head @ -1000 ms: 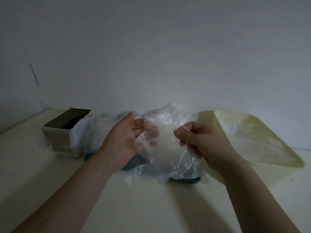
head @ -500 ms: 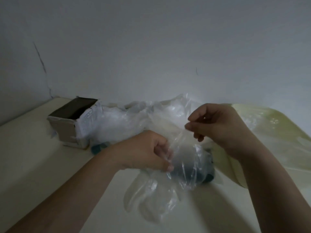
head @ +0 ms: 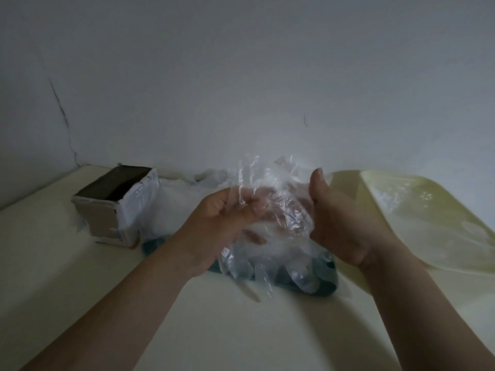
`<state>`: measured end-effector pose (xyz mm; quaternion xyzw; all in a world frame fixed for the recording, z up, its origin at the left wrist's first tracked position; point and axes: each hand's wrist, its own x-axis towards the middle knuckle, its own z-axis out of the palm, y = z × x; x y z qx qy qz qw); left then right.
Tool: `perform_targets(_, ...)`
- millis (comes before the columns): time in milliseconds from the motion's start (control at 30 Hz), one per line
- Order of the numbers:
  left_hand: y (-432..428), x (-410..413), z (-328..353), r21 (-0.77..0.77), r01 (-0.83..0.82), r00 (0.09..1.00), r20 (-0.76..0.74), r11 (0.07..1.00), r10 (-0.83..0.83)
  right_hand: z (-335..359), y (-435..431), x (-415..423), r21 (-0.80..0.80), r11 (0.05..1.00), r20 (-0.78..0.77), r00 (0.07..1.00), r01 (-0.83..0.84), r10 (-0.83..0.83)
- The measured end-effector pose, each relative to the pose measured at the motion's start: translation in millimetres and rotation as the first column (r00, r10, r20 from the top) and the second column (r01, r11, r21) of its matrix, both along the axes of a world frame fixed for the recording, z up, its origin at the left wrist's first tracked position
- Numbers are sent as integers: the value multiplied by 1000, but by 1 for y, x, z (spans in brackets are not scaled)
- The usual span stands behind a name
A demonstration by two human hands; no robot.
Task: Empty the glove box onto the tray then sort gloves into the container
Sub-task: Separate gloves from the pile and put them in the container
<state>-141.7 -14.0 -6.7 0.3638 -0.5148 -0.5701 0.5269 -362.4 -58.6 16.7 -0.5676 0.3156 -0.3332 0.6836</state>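
clear plastic glove (head: 270,210), thin and crumpled, held up above the middle of the table (head: 80,303) between both hands, its loose fingers hanging down toward the heap beneath. the left hand (head: 227,220) pinches the film with curled fingers at the glove's left side. the right hand (head: 340,220) stands with its palm turned leftward and its thumb upright, and its fingers, seen dimly through the plastic, appear to be curled into the glove's right side, so both hands are closed on the one glove and neither is free. below and behind them lies the pile of gloves (head: 184,207), a pale translucent mass spread over the teal tray (head: 328,286), of which only dark edges show at the near right and the near left. the glove box (head: 107,210) sits at the far left, just beside the pile, upright with its top open and its interior dark; no gloves can be made out inside it. the pale yellow container (head: 428,210) lies at the right, near the right hand, with glints on its floor that may be film already placed there, though this is too faint to confirm. judged from this layout, the emptying step looks done and the sorting is under way: this glove is still outside the container, and the pile on the tray remains large.
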Motion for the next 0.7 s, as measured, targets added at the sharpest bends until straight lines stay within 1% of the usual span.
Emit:
perform_targets(33,-1,0,-2,-12,-27,1000,13,1000,27,1,1,0,24,997,55,996,-75,74)
perform_targets(67,-2,-1,-4,-22,-56,998,30,998,56,2,2,1,17,995,79,992,-103,101)
perform_targets(100,-3,-1,-6,-29,-80,996,42,996,82,3,3,2,-6,996,82,993,-84,84)
perform_targets(133,-4,-2,-8,-33,-102,993,54,994,103,3,5,4,-24,999,82,996,-36,38)
perform_targets(200,-4,-4,-9,-28,-126,989,80,992,128,2,5,8,-23,994,92,990,109,-106)
perform_targets(233,-3,-5,-9,-28,-124,987,101,992,126,1,5,8,-41,980,87,978,196,-192)
perform_targets(267,-3,-5,-9,-26,-104,984,142,994,107,2,4,7,-97,953,56,958,286,-282)
perform_targets(300,-3,-2,-12,-10,-65,981,183,998,65,4,4,5,-192,912,-7,928,363,-371)
perform_targets(333,-4,1,-15,16,-16,974,227,1000,12,7,4,1,-313,850,-83,880,423,-469)
perform_targets(367,-4,5,-18,43,29,957,286,999,-40,12,5,-3,-434,773,-143,811,463,-567)
perform_targets(400,-4,9,-19,57,54,932,355,997,-71,18,5,-9,-532,699,-174,746,477,-642)
perform_targets(433,-4,12,-20,66,59,903,421,996,-82,24,6,-16,-601,645,-188,700,472,-689)
perform_targets(467,-5,16,-20,73,38,874,482,997,-68,29,7,-21,-649,615,-205,676,447,-708)
perform_targets(533,-6,22,-19,66,-53,812,583,996,4,36,8,-31,-710,587,-244,645,390,-724)
perform_targets(567,-8,24,-18,24,-112,779,623,993,73,37,8,-35,-731,575,-264,624,368,-735)
perform_targets(600,-11,24,-17,-62,-187,735,653,980,182,38,8,-39,-747,572,-293,604,339,-741)
perform_targets(633,-15,24,-16,-187,-268,677,661,945,323,39,7,-41,-754,591,-346,591,288,-729)
perform_targets(667,-19,20,-13,-328,-328,609,644,886,463,39,7,-43,-742,633,-415,590,221,-693)
perform_targets(700,-26,14,-10,-457,-337,546,617,823,566,38,7,-43,-712,685,-483,601,154,-637)
